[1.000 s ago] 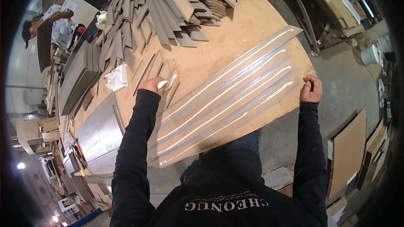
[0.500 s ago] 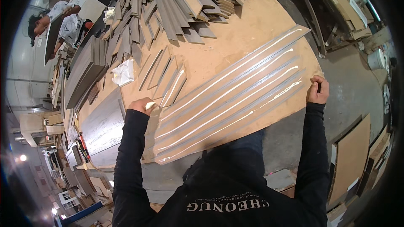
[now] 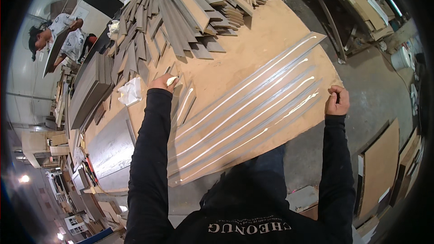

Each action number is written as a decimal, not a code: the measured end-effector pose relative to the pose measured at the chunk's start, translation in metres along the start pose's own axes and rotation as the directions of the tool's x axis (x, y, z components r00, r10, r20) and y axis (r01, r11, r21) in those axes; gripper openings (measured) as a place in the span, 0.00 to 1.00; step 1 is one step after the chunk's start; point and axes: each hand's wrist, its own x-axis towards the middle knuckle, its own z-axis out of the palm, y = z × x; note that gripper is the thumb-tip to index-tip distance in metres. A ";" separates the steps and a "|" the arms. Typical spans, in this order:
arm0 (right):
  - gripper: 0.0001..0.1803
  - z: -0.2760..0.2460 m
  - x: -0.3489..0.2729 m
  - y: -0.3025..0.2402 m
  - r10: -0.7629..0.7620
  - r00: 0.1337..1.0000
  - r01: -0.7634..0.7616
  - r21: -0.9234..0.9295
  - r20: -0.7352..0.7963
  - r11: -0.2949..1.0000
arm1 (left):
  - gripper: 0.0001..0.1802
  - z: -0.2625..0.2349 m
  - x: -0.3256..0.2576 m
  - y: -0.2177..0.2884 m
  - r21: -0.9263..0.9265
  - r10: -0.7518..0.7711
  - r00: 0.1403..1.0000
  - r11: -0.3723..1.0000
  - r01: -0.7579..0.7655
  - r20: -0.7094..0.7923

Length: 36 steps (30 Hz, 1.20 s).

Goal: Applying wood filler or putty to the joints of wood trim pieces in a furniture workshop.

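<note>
My left hand (image 3: 162,83) is closed around a small pale-yellow thing (image 3: 171,81), mostly hidden by the fingers. It is above short wooden strips, one of which (image 3: 184,104) bears a line of white glue. Several long wooden strips (image 3: 246,91) lie side by side on the tan tabletop (image 3: 253,40), slanting up to the right, each with a white glue line along it. At the table's right edge, my right hand (image 3: 338,101) is curled closed near the ends of the long strips. Whether anything is in its fingers is hidden.
A big pile of grey-brown strips (image 3: 181,18) covers the table's far side. Left of my left hand are a crumpled white cloth (image 3: 130,91), stacked boards (image 3: 92,83) and a grey panel (image 3: 110,138). At far left, a person (image 3: 63,36) holds a dark board. Panels (image 3: 379,167) lean at lower right.
My left hand has moved away from me and slightly right, from the near ends of the long strips to above the short ones. My right hand stays closed by the table edge.
</note>
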 end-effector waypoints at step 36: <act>0.09 -0.003 0.004 -0.008 0.000 1.000 0.001 -0.048 0.028 0.999 | 0.13 0.001 0.038 -0.028 -0.021 -0.103 0.990 0.995 0.101 -0.092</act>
